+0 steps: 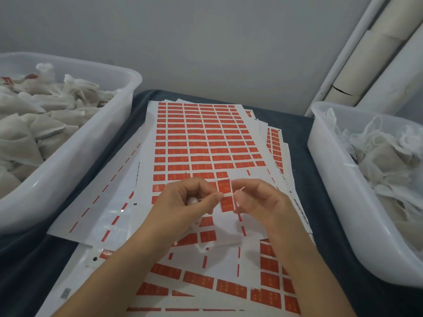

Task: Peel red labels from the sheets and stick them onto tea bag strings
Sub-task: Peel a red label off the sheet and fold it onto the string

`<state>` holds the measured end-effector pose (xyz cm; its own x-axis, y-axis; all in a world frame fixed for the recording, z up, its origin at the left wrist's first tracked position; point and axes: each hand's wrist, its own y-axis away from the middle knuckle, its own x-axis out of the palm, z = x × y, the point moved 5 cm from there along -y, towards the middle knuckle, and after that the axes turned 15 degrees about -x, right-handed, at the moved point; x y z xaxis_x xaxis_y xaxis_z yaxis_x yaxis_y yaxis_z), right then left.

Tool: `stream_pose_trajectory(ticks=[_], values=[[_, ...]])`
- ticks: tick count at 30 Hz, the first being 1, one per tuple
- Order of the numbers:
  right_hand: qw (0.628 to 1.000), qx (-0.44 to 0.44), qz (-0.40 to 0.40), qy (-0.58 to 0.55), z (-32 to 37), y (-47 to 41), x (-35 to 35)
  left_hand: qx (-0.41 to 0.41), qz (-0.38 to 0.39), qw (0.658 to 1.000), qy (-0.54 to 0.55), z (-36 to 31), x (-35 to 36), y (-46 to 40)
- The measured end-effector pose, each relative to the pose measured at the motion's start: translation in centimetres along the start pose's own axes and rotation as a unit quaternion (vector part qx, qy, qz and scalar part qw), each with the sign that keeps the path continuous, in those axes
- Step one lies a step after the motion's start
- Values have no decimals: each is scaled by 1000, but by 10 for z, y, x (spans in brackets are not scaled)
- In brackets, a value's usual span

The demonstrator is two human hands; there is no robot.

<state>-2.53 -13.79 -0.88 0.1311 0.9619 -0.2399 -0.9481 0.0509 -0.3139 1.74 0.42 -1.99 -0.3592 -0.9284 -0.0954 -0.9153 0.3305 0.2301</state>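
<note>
A red label (225,195) is held up between the two hands, just above the top sheet (206,138) of a spread pile of label sheets. Its long axis runs roughly toward and away from the person, slightly tilted, with the printed red face turned upward. A thin white string (239,191) is seen at the label's right edge, beside the right fingertips; whether it already touches the label cannot be told.

The left hand (190,202) is curled, its thumb and forefinger pinched on the label's left edge. The right hand (258,200) is also curled, its fingertips closed at the string and the label's right edge — which of the two is actually gripped cannot be made out.

The top sheet lies lengthwise away from the person, rows of labels filling its far part, the near rows partly stripped to bare white backing. More sheets are fanned out beneath it, their edges showing at the right and toward the person.

The pile is flanked by two white tubs on a dark cloth (297,138): the left tub (87,143) is heaped with tea bags, the right tub (329,170) holds fewer — a narrow strip of cloth is left bare between each tub and the sheets.
</note>
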Motion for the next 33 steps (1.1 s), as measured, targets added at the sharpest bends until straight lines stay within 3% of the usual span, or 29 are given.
stream_pose_trajectory(ticks=[7, 13, 16, 20, 26, 33], values=[[999, 11, -29, 21, 0, 4, -2, 25, -2, 1000, -16, -4, 1, 2], [998, 31, -57, 26, -3, 4, -10, 105, -65, 986, -116, -11, 5, 7], [997, 51, -50, 21, -6, 5, -8, 160, -144, 965, -149, -15, 0, 11], [998, 52, -33, 1, -6, 6, -2, 320, -204, 890, -254, -22, 5, 23], [999, 6, -27, 25, 2, 4, -2, 342, -212, 881, -248, -19, 5, 23], [989, -70, -41, 127, 6, 4, -6, 314, -185, 902, -231, -20, 5, 23]])
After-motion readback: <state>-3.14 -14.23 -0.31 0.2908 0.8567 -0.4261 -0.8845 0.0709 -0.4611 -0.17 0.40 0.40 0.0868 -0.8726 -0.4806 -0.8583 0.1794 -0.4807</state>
